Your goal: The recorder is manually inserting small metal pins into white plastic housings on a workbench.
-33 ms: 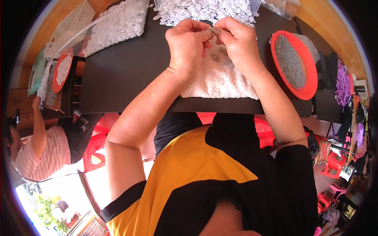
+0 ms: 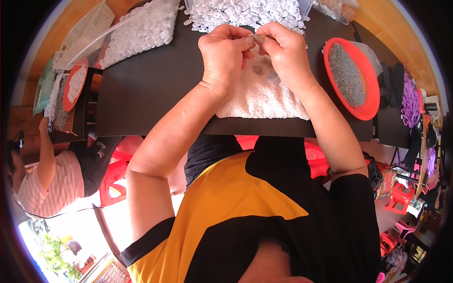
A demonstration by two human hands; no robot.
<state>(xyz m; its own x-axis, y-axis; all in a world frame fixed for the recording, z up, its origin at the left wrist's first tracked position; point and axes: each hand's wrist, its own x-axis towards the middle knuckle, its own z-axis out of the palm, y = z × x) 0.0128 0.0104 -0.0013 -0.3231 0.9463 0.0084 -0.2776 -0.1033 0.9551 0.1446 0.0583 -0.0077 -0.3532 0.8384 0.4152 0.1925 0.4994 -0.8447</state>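
Observation:
My left hand (image 2: 225,54) and my right hand (image 2: 287,54) meet above a white towel (image 2: 264,101), fingertips pinched together. Whatever is between the fingers is too small and too covered to make out. Beneath my hands, dark grey smudges mark the towel. Just beyond my fingers lies a heap of small white oval plastic pieces (image 2: 245,13), partly in a clear container. To the right stands a red oval basin (image 2: 372,101) that holds many thin grey metal pieces (image 2: 347,75), like pins or screws.
A clear bag of white plastic pieces (image 2: 139,35) lies at the back left of the dark table (image 2: 151,106). Beyond it is a white perforated basket (image 2: 87,28). At far left another person (image 2: 52,181) works by a red dish (image 2: 75,87). Purple strips (image 2: 411,101) hang at right.

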